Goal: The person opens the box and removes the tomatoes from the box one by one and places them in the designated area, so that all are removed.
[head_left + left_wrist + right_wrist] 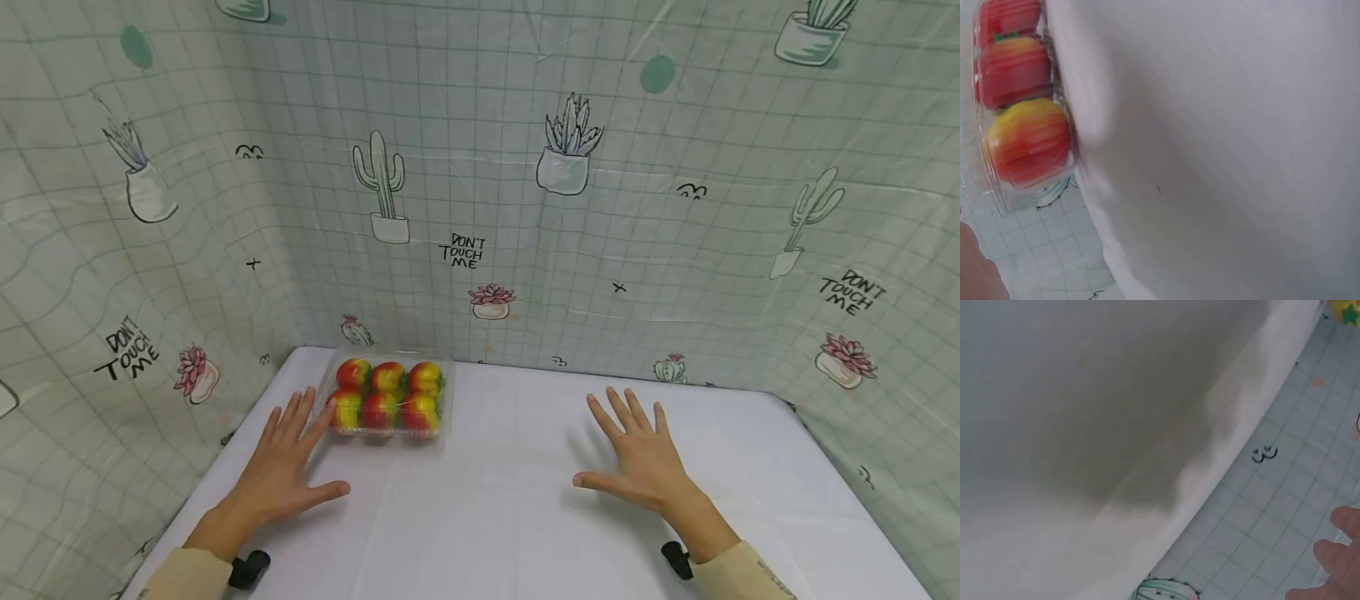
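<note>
A clear plastic box stands at the back left of the white table, holding several red-and-yellow fruits in two rows. Green leafy bits show on some of the fruits in the left wrist view. My left hand hovers with fingers spread and thumb out, its index fingertip overlapping the box's near left corner in the head view. Over the right half of the table, my right hand is spread with nothing in it. In the right wrist view, its fingers show at the lower right edge.
The white-covered table ends at a back edge just behind the box. A hanging cloth printed with a grid and cacti surrounds it at the back and both sides. Black wrist straps show by both sleeves.
</note>
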Tool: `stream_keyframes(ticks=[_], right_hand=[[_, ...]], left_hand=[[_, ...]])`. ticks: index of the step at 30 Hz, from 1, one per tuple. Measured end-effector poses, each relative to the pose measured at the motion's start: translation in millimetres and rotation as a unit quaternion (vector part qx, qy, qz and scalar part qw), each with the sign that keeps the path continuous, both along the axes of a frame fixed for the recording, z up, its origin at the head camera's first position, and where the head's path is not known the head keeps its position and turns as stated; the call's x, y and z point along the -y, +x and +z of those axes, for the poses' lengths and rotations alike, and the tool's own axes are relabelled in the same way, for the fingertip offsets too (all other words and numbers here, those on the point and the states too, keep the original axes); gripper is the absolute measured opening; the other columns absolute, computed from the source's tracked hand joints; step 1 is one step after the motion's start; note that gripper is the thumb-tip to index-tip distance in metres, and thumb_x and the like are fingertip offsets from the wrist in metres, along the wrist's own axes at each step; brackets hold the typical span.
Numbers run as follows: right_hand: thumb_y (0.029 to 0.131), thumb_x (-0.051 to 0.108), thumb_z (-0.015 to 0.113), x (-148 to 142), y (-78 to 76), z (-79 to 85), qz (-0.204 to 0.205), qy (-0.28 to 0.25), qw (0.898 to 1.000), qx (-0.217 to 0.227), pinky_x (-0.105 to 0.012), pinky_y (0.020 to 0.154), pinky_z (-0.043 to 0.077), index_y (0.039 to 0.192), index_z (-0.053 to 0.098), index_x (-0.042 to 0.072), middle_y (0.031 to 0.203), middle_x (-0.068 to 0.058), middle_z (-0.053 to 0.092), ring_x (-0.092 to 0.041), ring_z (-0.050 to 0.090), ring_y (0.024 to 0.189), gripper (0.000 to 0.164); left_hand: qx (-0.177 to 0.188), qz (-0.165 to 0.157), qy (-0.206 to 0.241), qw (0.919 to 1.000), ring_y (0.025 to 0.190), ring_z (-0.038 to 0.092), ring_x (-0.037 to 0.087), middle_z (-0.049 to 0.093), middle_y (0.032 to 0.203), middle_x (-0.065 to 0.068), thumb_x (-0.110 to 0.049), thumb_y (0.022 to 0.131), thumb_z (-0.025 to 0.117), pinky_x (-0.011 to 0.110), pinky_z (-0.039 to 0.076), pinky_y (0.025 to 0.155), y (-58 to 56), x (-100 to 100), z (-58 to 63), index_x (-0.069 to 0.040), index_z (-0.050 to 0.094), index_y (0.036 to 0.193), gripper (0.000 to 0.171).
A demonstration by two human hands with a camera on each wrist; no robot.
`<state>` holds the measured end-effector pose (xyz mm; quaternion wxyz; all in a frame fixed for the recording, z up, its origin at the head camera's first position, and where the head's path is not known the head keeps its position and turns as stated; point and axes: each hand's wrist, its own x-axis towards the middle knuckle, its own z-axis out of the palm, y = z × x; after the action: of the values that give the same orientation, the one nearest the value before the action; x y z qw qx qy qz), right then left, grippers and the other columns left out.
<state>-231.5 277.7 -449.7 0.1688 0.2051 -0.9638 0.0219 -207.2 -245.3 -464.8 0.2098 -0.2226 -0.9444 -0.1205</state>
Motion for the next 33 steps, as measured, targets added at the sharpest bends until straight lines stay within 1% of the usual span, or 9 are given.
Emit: stream_keyframes(ticks=[3,9,14,17,20,22,28,30,33], right_hand=[[0.066,0.088,0.048,18,-5.3,-0.9,0.017,-0.006,1.000,0.006,-0.065,0.110,0.005,0.154,0.016,0.028,0.157,-0.013,0.020,-0.036,0.011,0.144,0.111],[0.067,0.088,0.046,53,-13.0,-5.8,0.041,-0.023,0.999,0.016,-0.062,0.111,0.012,0.154,0.014,0.027,0.158,-0.010,0.017,-0.034,0.014,0.144,0.111],[0.068,0.087,0.049,82,-20.0,-9.4,0.065,-0.043,0.997,0.013,-0.059,0.111,0.018,0.154,0.015,0.027,0.157,-0.010,0.020,-0.034,0.019,0.143,0.111],[0.068,0.088,0.047,99,-24.8,-10.6,0.073,-0.053,0.996,0.026,-0.057,0.112,0.019,0.154,0.011,0.029,0.158,-0.009,0.019,-0.032,0.019,0.143,0.110],[0.068,0.088,0.045,115,-28.4,-10.3,0.082,-0.066,0.993,0.047,-0.055,0.112,0.020,0.154,0.008,0.031,0.158,-0.007,0.017,-0.029,0.018,0.144,0.110],[0.068,0.087,0.047,124,-30.5,-9.2,0.091,-0.080,0.991,0.056,-0.055,0.112,0.021,0.154,0.009,0.031,0.158,-0.008,0.018,-0.028,0.019,0.143,0.110],[0.070,0.085,0.048,151,-40.7,-5.1,0.107,-0.109,0.985,0.082,-0.053,0.112,0.023,0.154,0.007,0.033,0.157,-0.006,0.020,-0.028,0.025,0.141,0.107],[0.070,0.085,0.048,160,-44.5,-3.9,0.106,-0.118,0.982,0.098,-0.051,0.112,0.024,0.154,0.006,0.034,0.158,-0.005,0.019,-0.027,0.026,0.141,0.107],[0.070,0.084,0.050,172,-49.6,-2.1,0.105,-0.141,0.976,0.126,-0.050,0.110,0.029,0.154,0.007,0.033,0.158,-0.004,0.019,-0.027,0.028,0.140,0.107]], left_hand=[[-0.001,-0.004,0.017,0.9998,0.143,0.008,0.038,0.013,0.156,0.022,-0.064,0.069,0.072,0.043,-0.007,0.116,-0.5,-3,-1.4,-0.012,0.023,0.152,0.110],[0.002,-0.021,0.058,0.9981,0.144,0.007,0.036,0.016,0.155,0.023,-0.061,0.069,0.074,0.040,-0.005,0.117,-2.6,-9,-2.8,-0.007,0.025,0.151,0.109],[0.023,-0.019,0.085,0.9960,0.144,0.007,0.037,0.014,0.155,0.023,-0.056,0.070,0.077,0.037,-0.005,0.117,-2.4,-12,-4.1,-0.007,0.024,0.151,0.109],[0.044,-0.012,0.111,0.9928,0.144,0.007,0.038,0.012,0.156,0.021,-0.049,0.069,0.081,0.049,0.007,0.116,-1.7,-13,-3.8,-0.012,0.021,0.153,0.109],[0.068,-0.007,0.137,0.9883,0.144,0.006,0.038,0.010,0.157,0.020,-0.044,0.070,0.082,0.063,0.021,0.107,-1.9,-13,-3.4,-0.015,0.019,0.153,0.109],[0.078,-0.007,0.151,0.9854,0.143,0.005,0.039,0.009,0.157,0.020,-0.042,0.070,0.083,0.068,0.026,0.101,-2.8,-13,-3.0,-0.015,0.020,0.153,0.108],[0.104,-0.008,0.195,0.9753,0.142,0.008,0.043,0.010,0.156,0.022,-0.035,0.073,0.082,0.070,0.027,0.099,-8.4,-10,-3.2,-0.012,0.024,0.152,0.101],[0.114,-0.008,0.215,0.9698,0.141,0.010,0.045,0.011,0.156,0.022,-0.031,0.074,0.082,0.072,0.026,0.098,-11.2,-9,-3.1,-0.012,0.025,0.152,0.098],[0.131,-0.003,0.246,0.9605,0.139,0.013,0.048,0.011,0.156,0.023,-0.028,0.076,0.081,0.073,0.024,0.098,-15.3,-8,-2.5,-0.011,0.026,0.151,0.095]])
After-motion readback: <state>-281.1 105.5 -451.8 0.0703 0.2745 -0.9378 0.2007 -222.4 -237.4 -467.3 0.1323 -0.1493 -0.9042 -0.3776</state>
